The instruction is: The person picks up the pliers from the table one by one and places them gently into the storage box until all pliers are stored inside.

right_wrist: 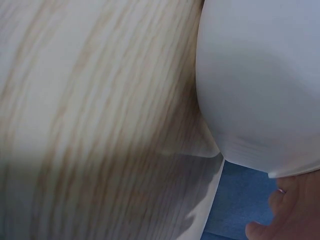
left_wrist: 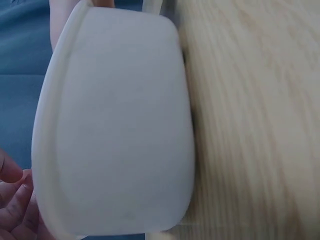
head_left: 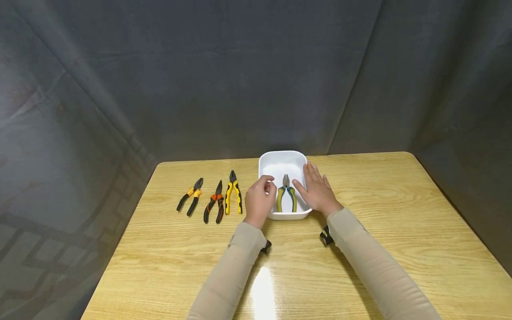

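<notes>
Head view: your left hand (head_left: 259, 201) curls its fingers onto the white tray's (head_left: 282, 158) left rim, while your right hand (head_left: 316, 189) lies with straight fingers along the right rim. Between your fingers, green-handled pliers (head_left: 286, 197) lie inside the tray. Left of your left-hand fingers, three pliers (head_left: 214, 198) lie on the table (head_left: 400, 213).

The tub (head_left: 265, 166) is plain white. The pliers (head_left: 286, 198) lying in it have green handles edged with yellow and a grey metal head. On the worktop (head_left: 400, 222), pale yellow wood with a brown streaky grain, lie three more: small pliers (head_left: 190, 197) in black and orange-yellow, a middle pair (head_left: 214, 208) in black and orange-red, and a third pair (head_left: 233, 193) in yellow and black. Both sleeves (head_left: 372, 262) are beige. The backdrop cloth (head_left: 240, 75) is dark grey.
</notes>
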Tool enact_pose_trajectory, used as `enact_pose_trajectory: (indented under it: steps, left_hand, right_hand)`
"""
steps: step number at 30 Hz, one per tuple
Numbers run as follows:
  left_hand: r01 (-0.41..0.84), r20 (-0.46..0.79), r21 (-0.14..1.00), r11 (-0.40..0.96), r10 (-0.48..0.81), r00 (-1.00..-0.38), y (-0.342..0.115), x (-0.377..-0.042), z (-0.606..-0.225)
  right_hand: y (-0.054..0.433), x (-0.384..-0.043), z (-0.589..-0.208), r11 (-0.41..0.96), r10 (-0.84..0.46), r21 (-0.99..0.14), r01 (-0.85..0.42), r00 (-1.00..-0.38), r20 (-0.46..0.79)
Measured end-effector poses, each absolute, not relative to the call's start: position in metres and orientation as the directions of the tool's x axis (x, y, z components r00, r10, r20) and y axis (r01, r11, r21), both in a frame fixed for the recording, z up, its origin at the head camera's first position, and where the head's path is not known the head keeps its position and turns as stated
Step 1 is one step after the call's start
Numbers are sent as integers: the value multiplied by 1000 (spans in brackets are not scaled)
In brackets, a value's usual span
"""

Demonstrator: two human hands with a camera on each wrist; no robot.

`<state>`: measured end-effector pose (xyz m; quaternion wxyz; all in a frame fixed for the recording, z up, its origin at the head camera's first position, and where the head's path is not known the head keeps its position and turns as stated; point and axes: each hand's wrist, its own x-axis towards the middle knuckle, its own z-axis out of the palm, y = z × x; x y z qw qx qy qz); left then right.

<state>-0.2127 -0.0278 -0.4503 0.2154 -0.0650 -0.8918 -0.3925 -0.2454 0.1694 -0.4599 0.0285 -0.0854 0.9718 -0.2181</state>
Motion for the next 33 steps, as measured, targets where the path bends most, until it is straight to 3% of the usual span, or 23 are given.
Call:
enact_pose_trajectory:
  steps: [33]
  left_hand:
    - [122,334,717,686,-184,-924,-78,-223,-454]
  right_hand:
    - [169,-244,-460,881,-177,-450,-146,-984,-26]
